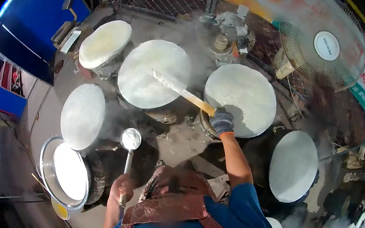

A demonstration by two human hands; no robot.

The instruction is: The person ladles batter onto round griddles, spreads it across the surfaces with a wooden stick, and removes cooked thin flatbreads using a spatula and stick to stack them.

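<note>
My left hand (122, 187), bare, is wrapped round the handle of a ladle (131, 140) whose round bowl holds something white. A dark glove with an orange cuff covers my right hand (222, 121), closed on the wooden handle of a long flat spatula (181, 91). The spatula's whitened blade lies over the white round griddle (146, 69) at the centre back. Just beyond my right hand is another white-coated griddle (246, 95). At the lower left stands a metal basin (48, 160) with white liquid (70, 172).
More white-coated rounds stand at the back left (104, 44), left (82, 116) and right (294, 167). A fan (326, 45) is at the upper right, and a cluttered stand (223, 42) is behind the griddles. Steam drifts around.
</note>
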